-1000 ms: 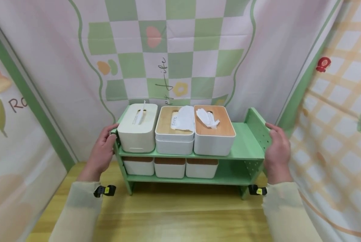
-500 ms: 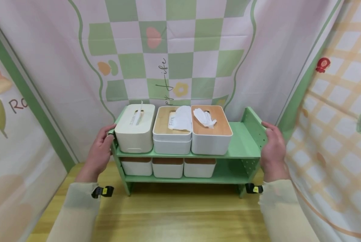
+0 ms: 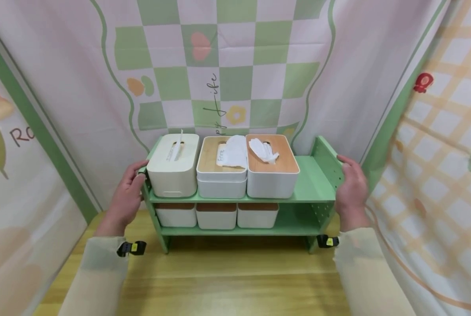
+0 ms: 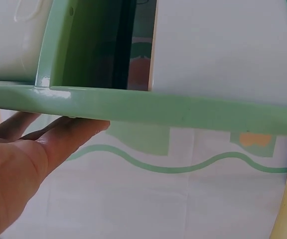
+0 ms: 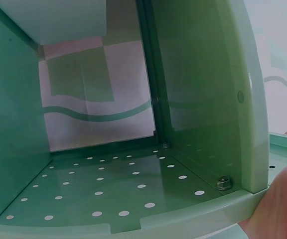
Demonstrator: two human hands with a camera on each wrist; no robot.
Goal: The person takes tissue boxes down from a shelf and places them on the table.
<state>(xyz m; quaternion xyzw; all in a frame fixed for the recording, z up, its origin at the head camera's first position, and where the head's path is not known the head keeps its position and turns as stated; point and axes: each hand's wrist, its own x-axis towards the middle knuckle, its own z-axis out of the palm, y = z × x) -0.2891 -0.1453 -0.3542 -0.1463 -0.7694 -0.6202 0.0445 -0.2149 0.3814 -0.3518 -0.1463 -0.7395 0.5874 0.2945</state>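
Observation:
In the head view, my left hand (image 3: 126, 199) and right hand (image 3: 351, 193) touch a green two-tier shelf (image 3: 314, 175) at opposite ends. My left fingers lie fairly straight against the outer side panel, as the left wrist view confirms. My right palm is beside the other perforated panel (image 5: 98, 193), with a fingertip at its edge; its thumb is largely hidden. On the upper tier stand a cream tissue box (image 3: 172, 175), a white tissue box with a light wood lid (image 3: 222, 188), and one with a browner lid (image 3: 272, 183). Tissue sticks out of each.
Three white bins with brown tops, including the middle one (image 3: 216, 218), sit on the lower tier. The shelf stands on a wooden table (image 3: 235, 281). Behind it hangs a patterned curtain (image 3: 235, 57), with more printed cloth (image 3: 429, 175) at the right.
The shelf, carrying its boxes, has shifted slightly left. Both hands have moved left with it, keeping contact at the ends.

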